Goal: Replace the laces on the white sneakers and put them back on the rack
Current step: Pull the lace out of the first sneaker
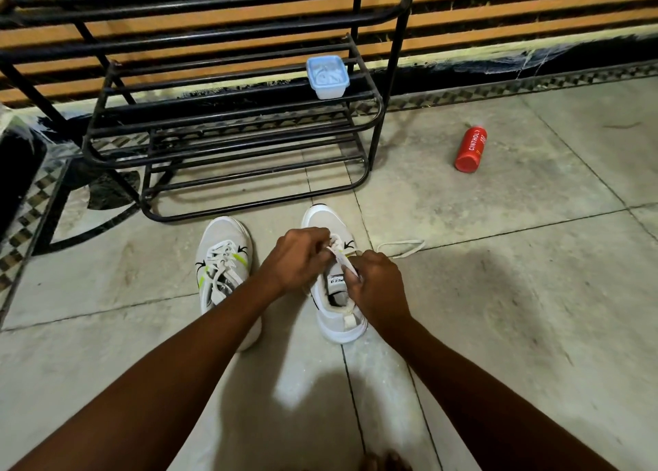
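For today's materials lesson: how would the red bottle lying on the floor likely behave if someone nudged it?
The red bottle lies on its side on smooth floor tiles, so it would probably roll. Its rounded body looks rigid, not floppy. Whether it is full or empty cannot be told, so its weight is uncertain.

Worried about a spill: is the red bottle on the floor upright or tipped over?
Tipped over. The red bottle lies on its side on the floor tiles, right of the shoe rack, its lettering running along its length.

a single head-worn wide-angle camera looks forward and steeply down from above the tiled floor (498, 292). it faces the black metal shoe rack (228, 143), which fills the upper left; the forearms enter from the bottom edge, close to the lens, reaching toward the rack.
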`<state>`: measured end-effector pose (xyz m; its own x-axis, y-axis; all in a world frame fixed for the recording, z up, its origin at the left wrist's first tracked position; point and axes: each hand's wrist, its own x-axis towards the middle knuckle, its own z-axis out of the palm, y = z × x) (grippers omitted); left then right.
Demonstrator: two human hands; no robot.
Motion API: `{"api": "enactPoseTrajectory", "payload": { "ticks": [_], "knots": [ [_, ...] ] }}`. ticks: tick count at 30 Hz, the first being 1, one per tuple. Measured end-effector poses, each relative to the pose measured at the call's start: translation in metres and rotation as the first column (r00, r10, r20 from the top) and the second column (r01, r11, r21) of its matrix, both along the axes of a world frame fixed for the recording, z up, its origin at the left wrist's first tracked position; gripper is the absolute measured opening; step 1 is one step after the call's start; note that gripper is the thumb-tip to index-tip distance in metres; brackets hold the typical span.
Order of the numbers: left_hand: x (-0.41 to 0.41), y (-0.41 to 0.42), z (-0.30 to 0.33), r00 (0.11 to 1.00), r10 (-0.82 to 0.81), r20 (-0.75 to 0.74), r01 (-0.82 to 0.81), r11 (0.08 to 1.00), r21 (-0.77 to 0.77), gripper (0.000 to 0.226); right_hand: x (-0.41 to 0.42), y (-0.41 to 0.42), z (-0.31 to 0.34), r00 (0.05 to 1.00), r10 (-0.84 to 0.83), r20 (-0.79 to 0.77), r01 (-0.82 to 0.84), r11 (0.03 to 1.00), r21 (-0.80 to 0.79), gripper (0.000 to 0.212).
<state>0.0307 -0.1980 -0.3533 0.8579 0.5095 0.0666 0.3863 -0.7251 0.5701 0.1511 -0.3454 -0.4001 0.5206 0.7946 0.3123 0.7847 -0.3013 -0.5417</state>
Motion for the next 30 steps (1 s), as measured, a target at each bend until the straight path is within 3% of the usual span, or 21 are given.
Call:
{"api": "enactPoseTrajectory", "payload": {
  "ticks": [2,5,8,11,14,16,18,20,22,23,25,26,28,30],
  "knots": [
    [-0.007,0.001,-0.005,0.981,0.181,0.069,-0.168,0.973,-0.159,0.015,-0.002,-0.002,-0.005,1.000,0.006,0.000,-0.006,1.000,0.007,0.021],
    [-0.009,-0.004,-0.013,0.905,0.420,0.069,-0.360,0.842,-0.402,0.016,-0.008,-0.002,-0.006,0.999,0.033,-0.030,-0.032,0.999,0.011,0.031],
    [-0.003,-0.007,-0.012,0.859,0.509,0.051,-0.453,0.803,-0.388,0.013,-0.013,-0.003,-0.006,0.994,0.028,-0.101,-0.026,0.999,0.019,0.035],
    [0.003,-0.009,0.003,0.887,0.459,0.041,-0.435,0.864,-0.253,0.011,-0.013,-0.005,-0.012,0.996,0.002,-0.088,-0.006,0.999,-0.040,0.038],
    [0.008,-0.004,0.010,0.936,0.350,0.037,-0.300,0.847,-0.439,0.026,-0.012,-0.006,-0.014,0.998,0.015,-0.063,-0.020,0.996,-0.081,0.040],
    [0.012,0.002,0.010,0.960,0.279,-0.017,-0.247,0.818,-0.520,0.018,-0.012,-0.003,-0.012,0.995,0.013,-0.097,-0.021,0.996,-0.087,0.039],
    [0.014,0.005,0.008,0.977,0.186,-0.107,-0.214,0.874,-0.437,0.006,-0.012,0.000,-0.011,0.993,0.019,-0.118,-0.030,0.995,-0.094,0.042],
    [0.015,0.006,0.006,0.977,0.165,-0.134,-0.202,0.917,-0.344,0.010,-0.011,0.000,-0.012,0.993,0.024,-0.115,-0.035,0.995,-0.091,0.043],
    [0.017,0.006,0.010,0.971,0.182,-0.153,-0.225,0.910,-0.347,0.015,-0.012,-0.002,-0.013,0.994,0.027,-0.104,-0.037,0.996,-0.086,0.044],
    [0.018,0.007,0.012,0.961,0.227,-0.156,-0.273,0.856,-0.439,0.018,-0.012,-0.002,-0.013,0.995,0.025,-0.100,-0.033,0.996,-0.080,0.043],
    [0.020,0.006,0.016,0.896,0.425,-0.131,-0.378,0.573,-0.728,0.026,-0.012,-0.002,-0.012,0.997,0.022,-0.079,-0.028,0.997,-0.077,0.041],
    [0.019,0.004,0.018,0.853,0.506,-0.127,-0.388,0.453,-0.803,0.027,-0.011,-0.003,-0.014,0.998,0.028,-0.064,-0.034,0.996,-0.087,0.042],
    [0.015,-0.001,0.019,0.843,0.525,-0.113,-0.366,0.406,-0.837,0.027,-0.009,-0.003,-0.016,0.998,0.040,-0.051,-0.047,0.991,-0.128,0.046],
    [0.012,-0.007,0.017,0.895,0.435,-0.097,-0.307,0.444,-0.841,0.030,-0.007,-0.002,-0.017,0.998,0.034,-0.056,-0.041,0.991,-0.131,0.049]
  ]
}}
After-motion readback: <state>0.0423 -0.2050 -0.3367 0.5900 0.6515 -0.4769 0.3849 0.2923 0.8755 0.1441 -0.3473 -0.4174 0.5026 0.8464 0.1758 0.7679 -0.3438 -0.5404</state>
